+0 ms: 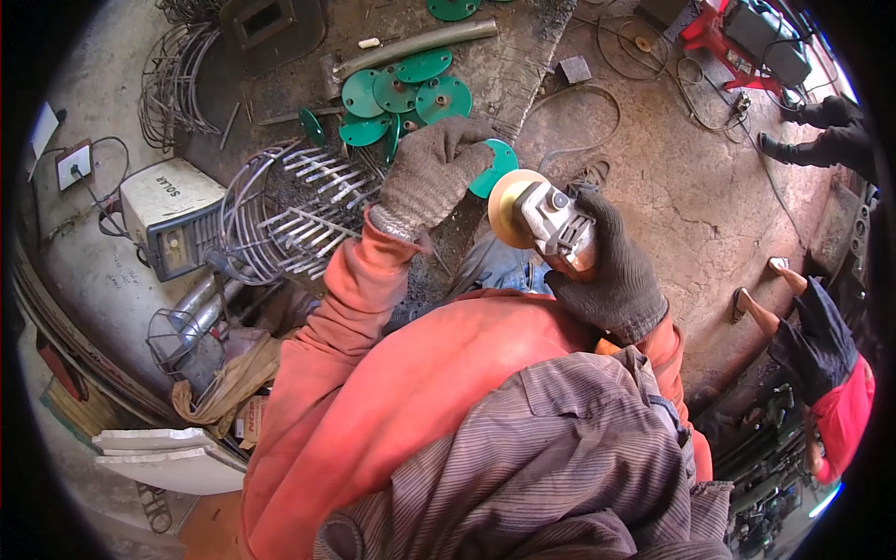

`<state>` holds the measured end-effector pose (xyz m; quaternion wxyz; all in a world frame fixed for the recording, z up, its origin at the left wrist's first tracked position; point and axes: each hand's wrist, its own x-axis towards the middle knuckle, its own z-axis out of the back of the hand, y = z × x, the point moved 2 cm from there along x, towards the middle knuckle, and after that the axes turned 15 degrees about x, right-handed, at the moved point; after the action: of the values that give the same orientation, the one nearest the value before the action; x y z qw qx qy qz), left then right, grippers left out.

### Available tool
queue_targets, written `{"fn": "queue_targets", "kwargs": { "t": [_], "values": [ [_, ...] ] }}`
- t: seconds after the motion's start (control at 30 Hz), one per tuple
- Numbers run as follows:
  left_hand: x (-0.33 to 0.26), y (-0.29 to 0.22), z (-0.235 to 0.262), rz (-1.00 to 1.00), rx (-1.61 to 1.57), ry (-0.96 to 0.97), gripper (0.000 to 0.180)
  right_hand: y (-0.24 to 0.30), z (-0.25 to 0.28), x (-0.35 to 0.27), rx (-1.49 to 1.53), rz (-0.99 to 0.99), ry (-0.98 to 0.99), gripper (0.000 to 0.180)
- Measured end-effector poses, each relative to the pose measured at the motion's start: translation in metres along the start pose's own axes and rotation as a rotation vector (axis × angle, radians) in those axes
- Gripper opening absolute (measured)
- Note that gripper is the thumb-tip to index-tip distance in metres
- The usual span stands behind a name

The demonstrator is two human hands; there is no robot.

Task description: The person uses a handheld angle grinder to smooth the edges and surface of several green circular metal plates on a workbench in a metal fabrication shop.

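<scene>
My left hand [427, 175], in a grey-brown knitted glove, is closed on the edge of a flat green metal disc [495, 166]. My right hand [611, 275], gloved in the same way, wraps round the body of an angle grinder [558, 224]. The grinder's yellowish round wheel [510, 207] is just beside the green disc; whether the two touch I cannot tell. Beyond my left hand lies a heap of similar green discs [397, 91], some showing holes. A long-handled metal hammer [420, 47] rests behind the heap.
Left of my arm are bent metal rods in a cage shape [257, 215] and a boxy floodlight [177, 201]. Wire coils [173, 84] lie farther off. Cables [616, 103] trail over the floor toward a red machine [705, 28]. A person in red [845, 420] is at the right; another's dark-clothed legs [826, 140] are farther up.
</scene>
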<state>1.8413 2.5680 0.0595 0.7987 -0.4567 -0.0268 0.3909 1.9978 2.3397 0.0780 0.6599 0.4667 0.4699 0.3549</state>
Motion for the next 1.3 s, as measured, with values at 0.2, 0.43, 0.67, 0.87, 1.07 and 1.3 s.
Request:
{"fn": "queue_targets", "kwargs": {
  "t": [0.2,0.43,0.67,0.87,1.07,1.3],
  "values": [
    [-0.005,0.0,-0.005,0.207,-0.492,-0.117,0.031,0.005,0.011,-0.005,0.074,-0.024,-0.086,0.09],
    [0.002,0.009,-0.006,0.205,-0.575,-0.012,0.036,-0.001,0.022,-0.015,0.157,0.017,-0.165,0.091],
    [0.001,0.012,-0.009,0.253,-0.378,-0.114,0.021,-0.002,0.011,-0.015,0.042,-0.019,-0.066,0.094],
    [0.0,-0.004,-0.002,0.252,-0.132,-0.104,0.022,-0.003,-0.002,-0.008,-0.026,-0.037,-0.017,0.097],
    [-0.001,0.002,-0.004,0.327,-0.33,-0.068,0.021,0.001,-0.006,-0.001,0.012,0.085,-0.016,0.089],
    [0.002,0.007,-0.002,0.249,-0.211,-0.078,0.018,0.0,-0.007,0.001,-0.025,0.05,-0.005,0.091]
  ]
}}
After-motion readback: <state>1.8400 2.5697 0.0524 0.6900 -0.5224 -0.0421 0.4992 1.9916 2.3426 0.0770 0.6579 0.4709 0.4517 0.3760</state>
